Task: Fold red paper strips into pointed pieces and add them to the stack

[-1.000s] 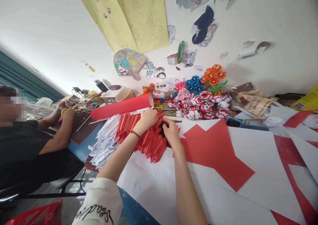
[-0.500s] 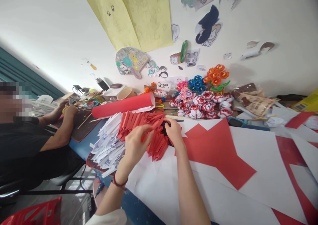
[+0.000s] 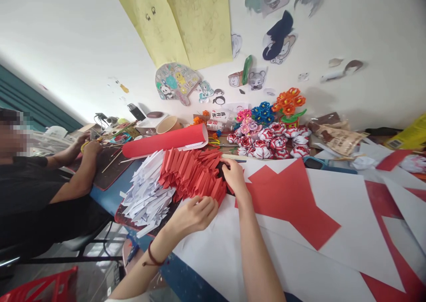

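Observation:
A pile of folded red paper pieces lies in rows on a dark mat, beside a heap of folded white paper strips. My left hand is at the near edge of the red pile, palm down, its fingers curled together; what lies under the fingertips is hidden. At the right end of the pile is my right hand, thumb and fingers bent close to the red pieces. Whatever it pinches cannot be made out. Right of it, a large red paper sheet with a notched outline rests on white paper sheets.
A red paper roll lies behind the piles. Red-and-white paper flowers and orange flowers stand along the wall. At the left a co-worker's hands hold something yellow. A blue-framed object lies at the back.
My left hand has come down from above the middle of the red pile to its near right edge, and its fingers have curled in. My right hand has stayed nearly in place.

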{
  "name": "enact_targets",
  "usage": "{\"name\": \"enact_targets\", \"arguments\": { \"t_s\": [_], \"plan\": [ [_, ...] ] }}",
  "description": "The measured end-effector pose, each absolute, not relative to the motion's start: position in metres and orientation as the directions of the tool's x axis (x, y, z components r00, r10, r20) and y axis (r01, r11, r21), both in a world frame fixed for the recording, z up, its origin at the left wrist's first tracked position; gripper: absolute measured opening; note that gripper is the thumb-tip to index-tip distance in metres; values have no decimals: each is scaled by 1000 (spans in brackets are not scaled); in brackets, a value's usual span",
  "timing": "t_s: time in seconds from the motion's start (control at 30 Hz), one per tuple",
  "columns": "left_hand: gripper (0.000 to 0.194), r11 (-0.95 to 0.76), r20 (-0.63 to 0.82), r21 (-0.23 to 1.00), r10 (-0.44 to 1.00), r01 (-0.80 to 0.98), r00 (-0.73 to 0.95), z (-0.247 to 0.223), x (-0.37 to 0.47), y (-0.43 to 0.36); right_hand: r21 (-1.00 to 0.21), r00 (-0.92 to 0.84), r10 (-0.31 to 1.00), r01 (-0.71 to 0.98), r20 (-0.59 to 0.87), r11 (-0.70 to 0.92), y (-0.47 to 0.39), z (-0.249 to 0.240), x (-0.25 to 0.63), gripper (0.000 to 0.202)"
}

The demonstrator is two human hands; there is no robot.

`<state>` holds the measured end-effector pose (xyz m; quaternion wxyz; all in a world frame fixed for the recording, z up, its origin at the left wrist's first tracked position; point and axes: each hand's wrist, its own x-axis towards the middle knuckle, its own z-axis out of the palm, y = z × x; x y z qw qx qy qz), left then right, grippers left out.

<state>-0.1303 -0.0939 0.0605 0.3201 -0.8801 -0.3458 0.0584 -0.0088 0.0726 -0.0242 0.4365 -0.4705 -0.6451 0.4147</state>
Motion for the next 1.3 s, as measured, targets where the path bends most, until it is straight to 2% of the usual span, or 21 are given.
{"name": "enact_targets", "arguments": {
  "t_s": [0.13, 0.27, 0.4, 0.5, 0.6, 0.7, 0.83, 0.97, 1.17, 1.23, 1.3],
  "plan": [
    [17, -564, 47, -584, 695, 584, 718, 75, -122, -101, -947, -182, 969, 244, 165, 207, 73, -24, -9, 33],
    [17, -572, 47, -462, 747, 678, 663, 94, -113, -93, -951, -169, 972, 233, 165, 202, 73, -23, -9, 34],
    [20, -393, 90, -339, 891, 855, 446, 104, -115, -40, -962, -91, 985, 220, 146, 163, 73, -20, -6, 36],
    [20, -249, 43, -343, 959, 906, 280, 101, -120, 15, -967, -40, 993, 228, 110, 117, 74, -15, 0, 37],
    [25, -181, -148, -385, 980, 905, 133, 91, -118, 59, -969, -29, 995, 228, 91, 95, 73, -11, 3, 35],
    [24, -183, -215, -383, 971, 905, 106, 79, -110, 79, -971, -44, 996, 225, 74, 82, 73, -9, 4, 33],
    [31, -163, -231, -381, 970, 910, 77, 69, -102, 87, -966, -71, 996, 250, 53, 70, 72, -6, 5, 33],
    [26, -146, -233, -374, 971, 916, 60, 66, -103, 91, -964, -75, 997, 262, 37, 55, 71, -2, 10, 33],
    [30, -104, -187, -363, 982, 926, 37, 81, -105, 100, -954, -76, 997, 300, 0, 23, 69, 3, 15, 35],
    [34, -46, -115, -343, 993, 938, 7, 94, -104, 101, -951, -82, 997, 309, 1, 26, 69, 4, 16, 36],
    [37, 42, 16, -285, 999, 958, -39, 110, -105, 96, -945, -86, 996, 325, -6, 23, 68, 5, 17, 36]
  ]
}}
